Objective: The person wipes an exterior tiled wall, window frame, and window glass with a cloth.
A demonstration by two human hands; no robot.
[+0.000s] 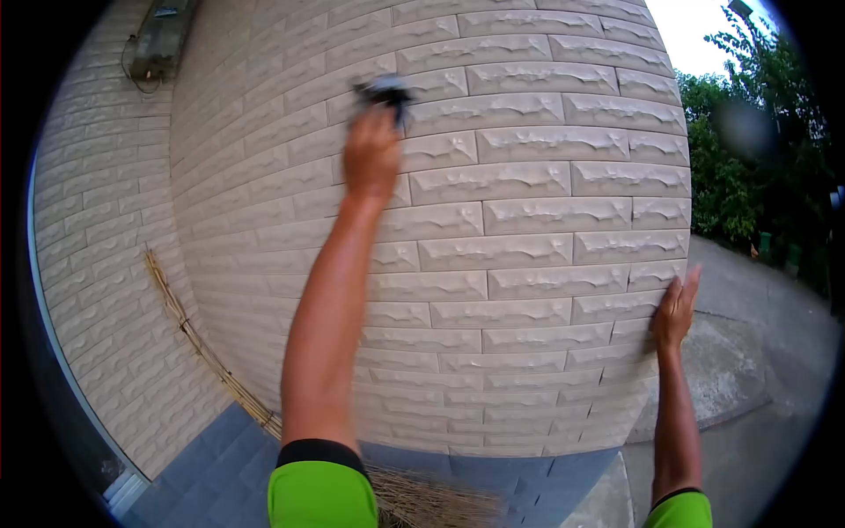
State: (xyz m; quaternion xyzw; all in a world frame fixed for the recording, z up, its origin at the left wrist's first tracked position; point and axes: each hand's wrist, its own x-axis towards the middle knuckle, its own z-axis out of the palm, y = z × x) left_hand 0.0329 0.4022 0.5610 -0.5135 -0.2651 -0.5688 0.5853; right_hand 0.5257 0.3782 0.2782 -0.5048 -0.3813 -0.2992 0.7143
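My left hand (371, 151) is raised high against the tiled wall (493, 180), its fingers closed round a dark and grey cloth-like object (385, 90) that is blurred by motion. The object is at the wall's face; its exact shape cannot be made out. Lower and to the right, my right hand (676, 308) lies flat at the wall's outer corner, fingers stretched out and pointing up, with nothing in it. Both arms have bright green sleeves with black cuffs.
A bundle of thin canes (207, 352) leans in the inner corner at left. A straw broom head (431, 502) lies at the bottom over grey floor tiles (211, 466). A metal box (158, 48) hangs at the upper left. Concrete ground (766, 352) and trees (748, 167) are at right.
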